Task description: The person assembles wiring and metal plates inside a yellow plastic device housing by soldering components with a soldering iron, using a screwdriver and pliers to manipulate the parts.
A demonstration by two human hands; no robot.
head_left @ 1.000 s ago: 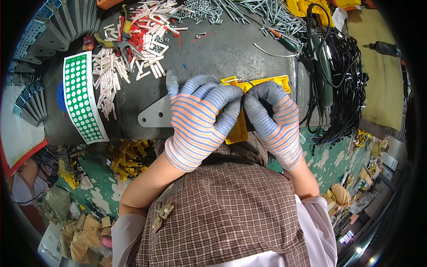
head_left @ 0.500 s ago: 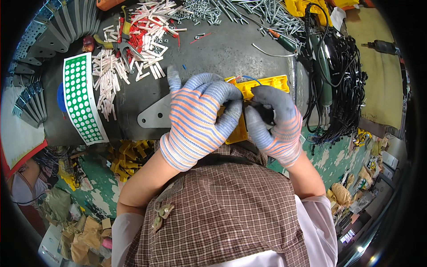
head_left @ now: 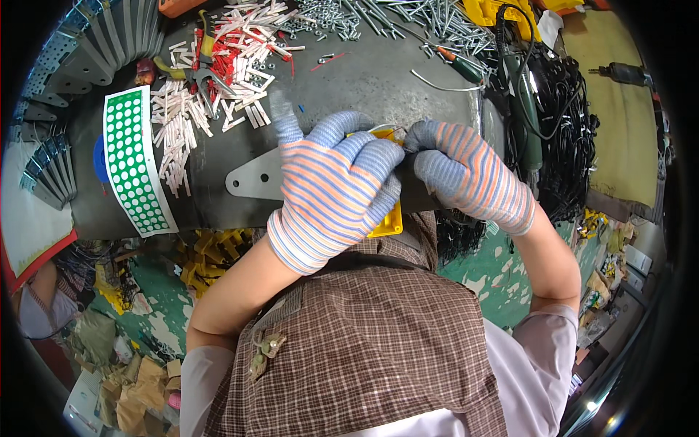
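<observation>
My left hand (head_left: 331, 186), in a striped knit glove with grey-blue fingertips, is closed around a yellow plastic housing (head_left: 388, 222). Most of the housing is hidden; its lower end shows below the palm, and a bit of yellow shows above the fingers. A thin whitish wire (head_left: 381, 127) curves there. My right hand (head_left: 473, 171), gloved alike, is closed in a pinch beside the left fingertips; what lies between its fingers is hidden. A grey metal plate with holes (head_left: 253, 178) lies partly under my left hand.
White-sleeved red pieces (head_left: 175, 120) lie heaped at left with pliers (head_left: 207, 76), next to a green dotted sticker sheet (head_left: 131, 160). Screws (head_left: 378, 18) are spread at the back. A screwdriver (head_left: 462, 67), green power tool (head_left: 531, 142) and black cables (head_left: 571, 131) are at right.
My right hand has moved right and turned, its fingers now closed together. The yellow part and blue wire seen reaching right no longer show. My left hand keeps nearly the same place.
</observation>
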